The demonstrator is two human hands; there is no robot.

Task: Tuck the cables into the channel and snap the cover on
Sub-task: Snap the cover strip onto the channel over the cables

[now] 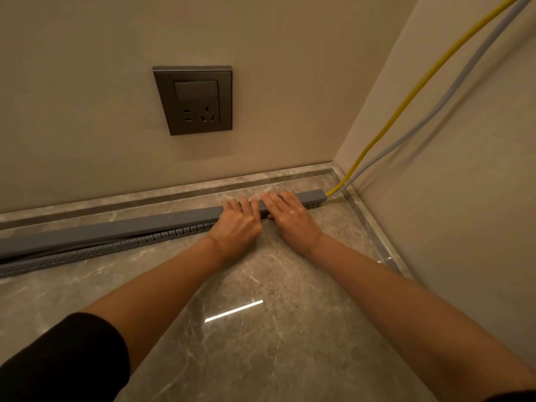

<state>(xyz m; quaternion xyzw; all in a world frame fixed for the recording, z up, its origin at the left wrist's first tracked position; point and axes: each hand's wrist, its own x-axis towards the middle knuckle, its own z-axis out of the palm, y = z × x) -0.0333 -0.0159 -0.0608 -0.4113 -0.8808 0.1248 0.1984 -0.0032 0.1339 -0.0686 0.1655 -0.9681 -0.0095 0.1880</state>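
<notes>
Left hand [238,223] and right hand [291,216] — fingers [255,205] flat, gripping nothing — press one cover [116,232] onto one channel [87,254]; two cables [388,123] leave its right end.

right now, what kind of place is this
Likely an indoor corner of a home or office: a marble-look surface meets beige walls, a grey switched wall socket sits above, and a yellow cable enters a cable channel.
</notes>
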